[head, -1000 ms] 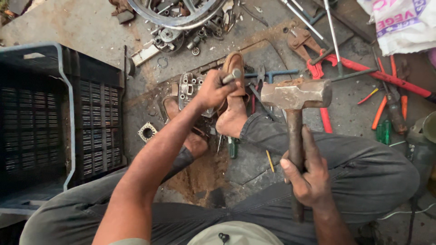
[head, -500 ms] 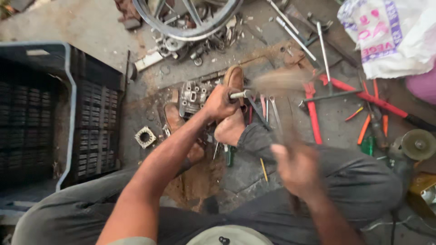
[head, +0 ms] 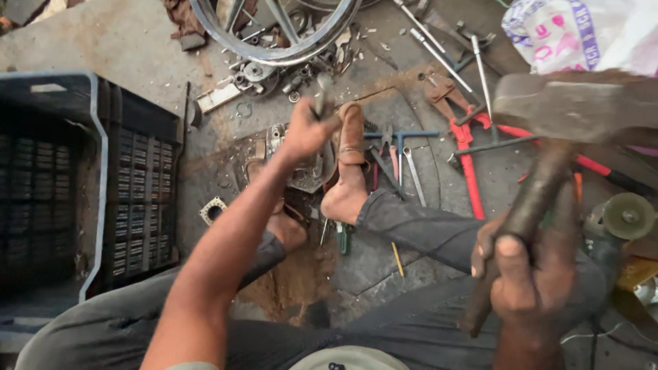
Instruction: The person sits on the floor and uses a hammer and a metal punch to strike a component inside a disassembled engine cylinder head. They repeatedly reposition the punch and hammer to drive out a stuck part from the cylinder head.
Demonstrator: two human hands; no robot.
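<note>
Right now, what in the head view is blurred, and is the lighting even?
Head view: the hammer raised in the right hand is smeared by motion; the left hand on the punch and the metal part stay fairly sharp; soft, even daylight, no glare.

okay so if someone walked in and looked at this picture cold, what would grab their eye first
Most likely the big hammer, raised close to the camera at upper right, its handle gripped by the right hand. Next, the left hand stretched out to mid-frame, holding a metal punch-like tool over a grey metal engine part wedged between the person's sandalled feet. Around them lie red-handled cutters, a wheel rim and a dark plastic crate.
</note>
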